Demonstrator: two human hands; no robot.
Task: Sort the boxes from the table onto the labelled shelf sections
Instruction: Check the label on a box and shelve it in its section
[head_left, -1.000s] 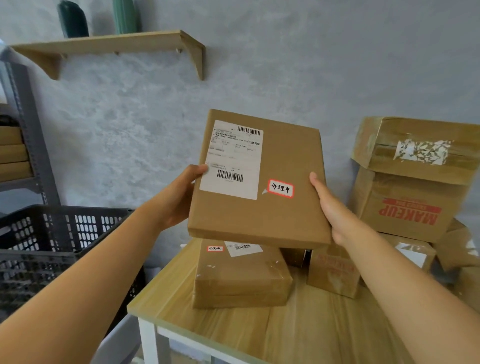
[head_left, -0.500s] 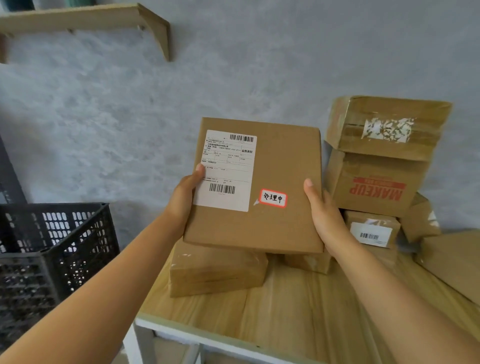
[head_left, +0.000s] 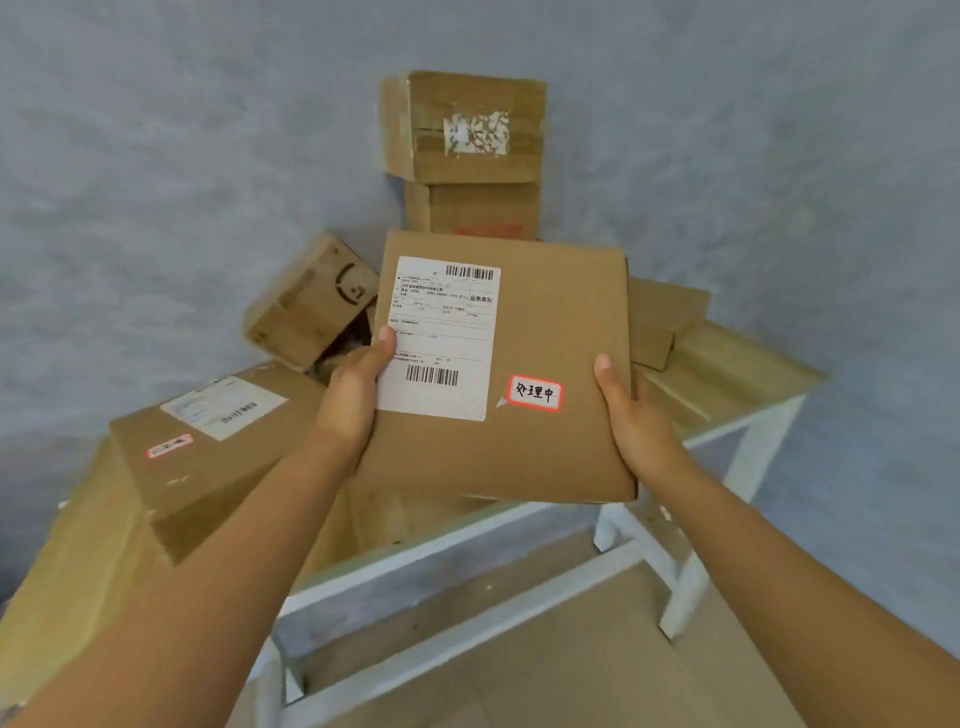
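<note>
While both hands — left hand (head_left: 353, 384), right hand (head_left: 631, 415) — grasp the labelled flat box (head_left: 545, 332) above the worktop (head_left: 737, 364), it remains unshelved — several boxes (head_left: 218, 441) await sorting.

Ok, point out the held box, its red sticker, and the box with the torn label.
held box (head_left: 550, 332): head view, bare cardboard face
red sticker (head_left: 535, 392): head view, sticker's middle
box with the torn label (head_left: 462, 98): head view, front face above the label

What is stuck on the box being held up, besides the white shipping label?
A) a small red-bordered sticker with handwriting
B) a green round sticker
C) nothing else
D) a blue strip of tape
A: the held box bears a small red-bordered sticker with handwritten characters, right of the shipping label.
</note>
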